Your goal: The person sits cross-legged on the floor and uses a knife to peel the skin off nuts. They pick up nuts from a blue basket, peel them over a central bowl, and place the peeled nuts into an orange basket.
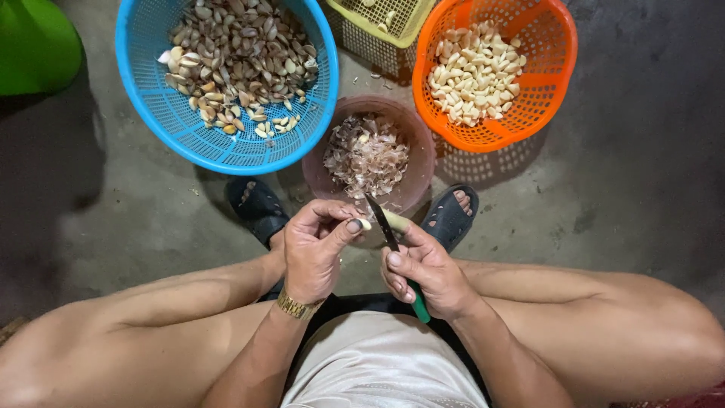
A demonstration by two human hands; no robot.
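Note:
My left hand [316, 245] pinches a pale garlic clove [365, 224] between thumb and fingers. A small knife [384, 223] with a dark blade and green handle sits in my right hand [427, 270], its blade resting against the clove. Both hands hover over a brown bowl [420, 143] holding papery garlic skins. A blue basket [219, 143] of unpeeled cloves stands at the far left. An orange basket [544, 91] of white peeled cloves stands at the far right.
A yellow basket [408, 19] sits behind, between the blue and orange ones. A green object [34, 45] lies at the top left. My feet in dark sandals [257, 208] flank the bowl on a concrete floor [642, 189].

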